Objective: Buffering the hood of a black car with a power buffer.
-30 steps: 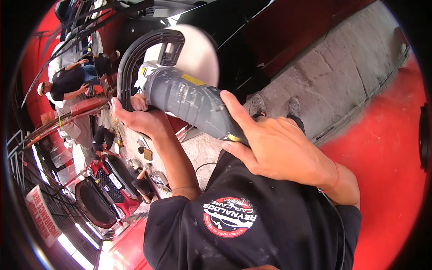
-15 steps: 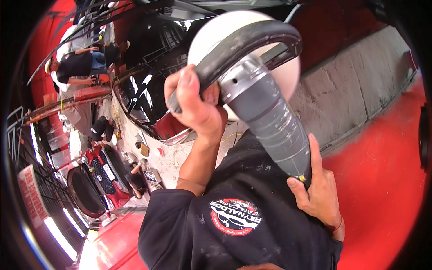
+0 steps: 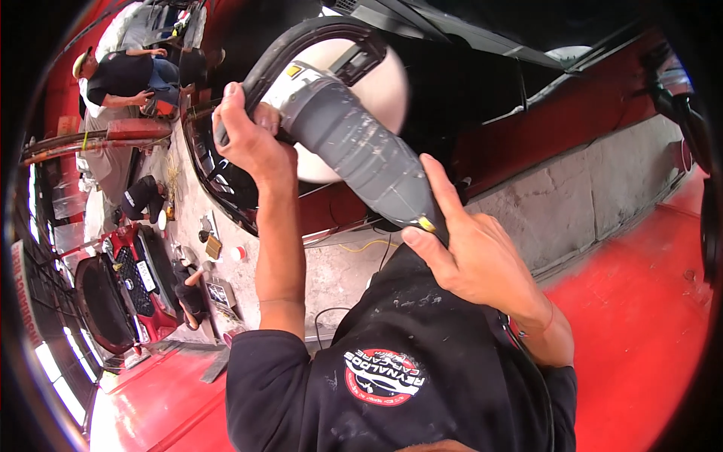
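A grey-bodied polisher (image 3: 360, 143) is in both my hands, over a dark, shiny car panel (image 3: 459, 105). My left hand (image 3: 257, 147) is closed round the black loop handle (image 3: 316, 32) at its front end. My right hand (image 3: 482, 256) wraps the rear of the body, thumb on the near side and forefinger along the far side. Beneath the tool's head shows a round white pad (image 3: 390, 98), facing the panel. Whether the pad touches the panel is hard to tell. The tool slants from upper left to lower right.
Pale concrete (image 3: 580, 200) runs beside the car, with red floor (image 3: 633, 324) at the right. A yellow cord (image 3: 369, 248) lies near my body. At left, a person in a cap (image 3: 120, 75) stands, other people crouch, and a red car (image 3: 154, 320) is parked.
Both hands have carried the polisher left and away from me. My arms are stretched further out, and more of the car's dark panel shows to the tool's right.
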`<act>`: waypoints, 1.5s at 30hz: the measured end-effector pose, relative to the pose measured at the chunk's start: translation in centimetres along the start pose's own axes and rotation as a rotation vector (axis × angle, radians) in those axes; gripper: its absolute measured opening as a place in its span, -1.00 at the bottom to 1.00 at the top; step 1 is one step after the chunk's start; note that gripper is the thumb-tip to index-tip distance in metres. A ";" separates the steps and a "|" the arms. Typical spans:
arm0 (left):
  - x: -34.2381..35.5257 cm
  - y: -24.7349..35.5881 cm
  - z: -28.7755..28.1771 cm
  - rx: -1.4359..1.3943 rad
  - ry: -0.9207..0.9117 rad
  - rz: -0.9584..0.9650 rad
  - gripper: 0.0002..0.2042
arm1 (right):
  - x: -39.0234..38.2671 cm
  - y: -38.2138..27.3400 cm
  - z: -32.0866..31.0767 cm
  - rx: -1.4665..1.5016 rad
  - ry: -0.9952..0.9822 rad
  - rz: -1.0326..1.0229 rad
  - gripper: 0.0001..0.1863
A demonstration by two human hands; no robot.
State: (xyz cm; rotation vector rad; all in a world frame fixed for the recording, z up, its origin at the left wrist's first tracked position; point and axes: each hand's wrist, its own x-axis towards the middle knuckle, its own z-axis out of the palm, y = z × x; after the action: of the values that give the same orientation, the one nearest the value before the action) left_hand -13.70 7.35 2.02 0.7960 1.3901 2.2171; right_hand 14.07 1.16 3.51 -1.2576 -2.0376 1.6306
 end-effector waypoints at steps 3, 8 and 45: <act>3.0 -0.1 -2.3 0.018 0.062 -0.018 -0.84 | 3.5 -1.5 1.0 -0.042 -0.060 -0.036 -0.15; 8.8 -1.5 -5.8 0.047 0.155 0.013 -0.81 | 9.2 -3.5 2.3 -0.092 -0.058 -0.111 -0.16; -14.8 2.4 9.3 -0.130 -0.010 -0.133 -0.87 | -13.6 3.3 -5.7 0.026 0.141 0.234 -0.12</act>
State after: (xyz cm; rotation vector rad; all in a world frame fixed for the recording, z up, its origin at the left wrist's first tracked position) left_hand 3.49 3.72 3.69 0.6496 1.2413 2.1720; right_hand 27.45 -4.99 6.80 -1.6042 -1.8376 1.6055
